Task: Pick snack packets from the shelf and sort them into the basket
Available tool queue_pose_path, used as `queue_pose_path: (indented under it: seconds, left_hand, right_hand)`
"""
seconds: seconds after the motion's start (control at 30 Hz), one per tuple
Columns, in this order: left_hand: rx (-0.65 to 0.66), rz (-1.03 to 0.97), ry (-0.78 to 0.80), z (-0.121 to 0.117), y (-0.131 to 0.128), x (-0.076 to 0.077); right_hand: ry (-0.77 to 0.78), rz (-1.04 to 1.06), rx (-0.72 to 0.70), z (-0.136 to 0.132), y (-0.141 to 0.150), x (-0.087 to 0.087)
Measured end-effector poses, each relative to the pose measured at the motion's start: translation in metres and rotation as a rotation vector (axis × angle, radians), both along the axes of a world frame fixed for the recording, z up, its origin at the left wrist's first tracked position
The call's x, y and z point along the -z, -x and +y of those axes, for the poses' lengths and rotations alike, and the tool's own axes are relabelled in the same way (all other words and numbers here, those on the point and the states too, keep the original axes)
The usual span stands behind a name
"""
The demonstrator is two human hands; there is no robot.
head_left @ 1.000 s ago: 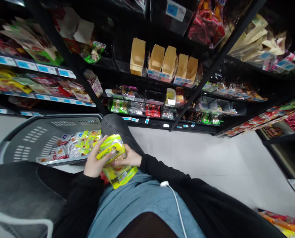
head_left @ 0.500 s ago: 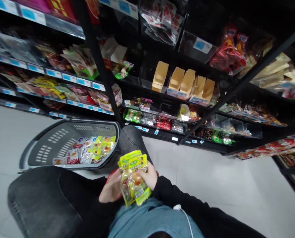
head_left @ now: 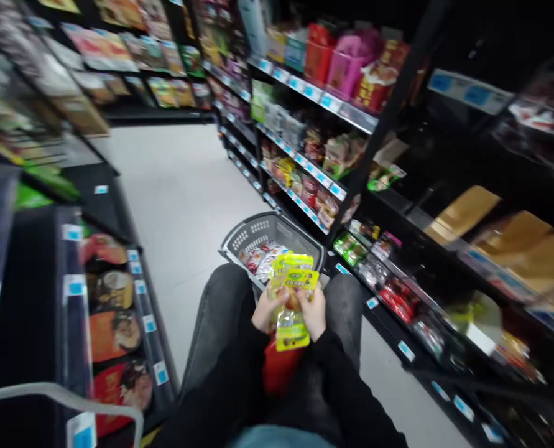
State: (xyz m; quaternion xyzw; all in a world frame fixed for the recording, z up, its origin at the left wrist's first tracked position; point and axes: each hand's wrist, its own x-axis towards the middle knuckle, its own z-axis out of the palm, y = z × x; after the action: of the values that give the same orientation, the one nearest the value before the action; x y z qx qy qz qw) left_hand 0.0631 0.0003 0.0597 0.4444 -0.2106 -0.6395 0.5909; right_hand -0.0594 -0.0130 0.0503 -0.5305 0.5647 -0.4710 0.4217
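Both hands hold yellow-green, partly see-through snack packets (head_left: 293, 336) in front of my lap. My left hand (head_left: 267, 308) grips the left edge, thumb on the front. On the right edge, my right hand (head_left: 314, 312) pinches with its thumb near the middle. A brownish food shows through the clear part. Just beyond, between my knees, stands a grey shopping basket (head_left: 240, 239), holding white-and-red packets (head_left: 262, 258) and some yellow ones partly hidden behind those I hold. Beneath my hands is something red (head_left: 279, 367) that I cannot make out.
Black shelves (head_left: 323, 102) with bagged snacks and blue-white price tags run along the right. Cardboard boxes (head_left: 519, 242) stand on one shelf. At left, a low shelf holds round-topped packs (head_left: 113, 336). A pale floor aisle (head_left: 165, 180) leads away between them.
My view has swung left, bringing the aisle and left shelves into sight. The packets, still in both hands, are now held out towards the basket, and my left hand has its thumb on them.
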Motion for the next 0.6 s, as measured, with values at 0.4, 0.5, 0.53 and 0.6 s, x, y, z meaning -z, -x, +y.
queue_pose_path:
  seconds: [0.4, 0.5, 0.53, 0.6]
  left_hand:
    - [-0.141, 0.168, -0.029, -0.075, -0.037, 0.074]
    - [-0.089, 0.177, -0.064, -0.077, -0.04, 0.073]
    - [-0.086, 0.175, -0.065, -0.078, -0.041, 0.072]
    - [-0.118, 0.153, -0.044, -0.079, -0.044, 0.073]
  right_hand:
    - [-0.21, -0.258, -0.142, -0.102, -0.041, 0.077]
    - [-0.228, -0.292, -0.158, -0.105, -0.039, 0.066]
    - [-0.228, -0.296, -0.168, -0.106, -0.039, 0.063]
    - [-0.23, -0.312, -0.196, -0.107, -0.038, 0.059]
